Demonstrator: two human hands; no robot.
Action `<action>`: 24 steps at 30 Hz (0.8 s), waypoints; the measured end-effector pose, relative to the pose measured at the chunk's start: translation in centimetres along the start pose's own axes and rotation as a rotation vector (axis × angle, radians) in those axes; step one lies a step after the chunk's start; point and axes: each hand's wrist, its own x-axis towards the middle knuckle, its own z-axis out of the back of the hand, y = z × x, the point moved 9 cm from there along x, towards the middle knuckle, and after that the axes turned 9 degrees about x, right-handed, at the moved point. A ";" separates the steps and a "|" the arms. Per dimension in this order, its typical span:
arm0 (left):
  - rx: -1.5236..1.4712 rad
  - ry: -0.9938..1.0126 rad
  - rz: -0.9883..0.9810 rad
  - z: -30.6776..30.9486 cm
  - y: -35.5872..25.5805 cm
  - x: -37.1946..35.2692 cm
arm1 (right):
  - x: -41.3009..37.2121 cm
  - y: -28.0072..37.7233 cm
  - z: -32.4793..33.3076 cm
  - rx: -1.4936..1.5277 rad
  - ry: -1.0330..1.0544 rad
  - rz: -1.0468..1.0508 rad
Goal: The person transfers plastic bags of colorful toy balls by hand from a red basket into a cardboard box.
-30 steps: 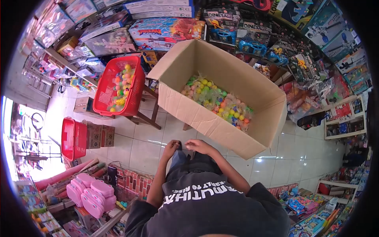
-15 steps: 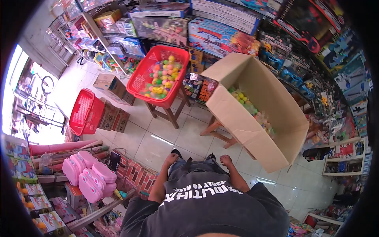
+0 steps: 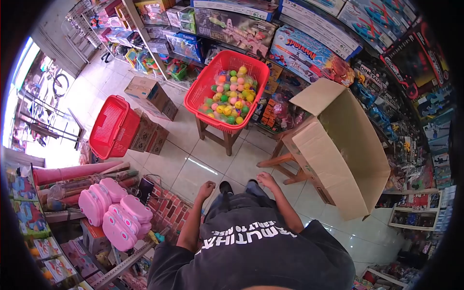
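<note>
The cardboard box (image 3: 338, 154) stands open on a wooden stool (image 3: 285, 166) to the person's right, tilted, one flap raised toward the toy shelves (image 3: 290, 29). The right hand (image 3: 267, 180) hangs near the box's lower corner, apart from it, its grip released with the fingers loosely spread and nothing in it. The left hand (image 3: 207, 187) hangs at the other side of the waist. Its grip seems curled into a loose, empty fist, though it is small in the view. Both hands are over the tiled floor (image 3: 193, 162). Further out, a red basket (image 3: 211, 77) of coloured balls (image 3: 231, 99) sits on a second stool (image 3: 224, 137). Another red basket (image 3: 113, 126) leans against brown cartons (image 3: 151, 94) on the floor. Pink cases (image 3: 116, 215) lie on a low shelf at the left.
</note>
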 end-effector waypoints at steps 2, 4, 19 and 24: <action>0.024 -0.080 -0.092 2.1 -4.9 0.6 | 0.2 3.7 -0.8 0.005 0.029 0.025; 0.015 -0.176 -0.141 4.6 -10.0 1.1 | 0.7 7.6 -1.9 0.014 0.064 0.041; 0.326 -0.432 -0.548 18.0 -37.7 9.2 | 7.9 36.1 -12.6 -0.398 0.589 0.423; 0.623 -0.210 -0.341 16.7 -33.5 15.2 | 12.4 32.3 -14.6 -0.882 0.600 0.468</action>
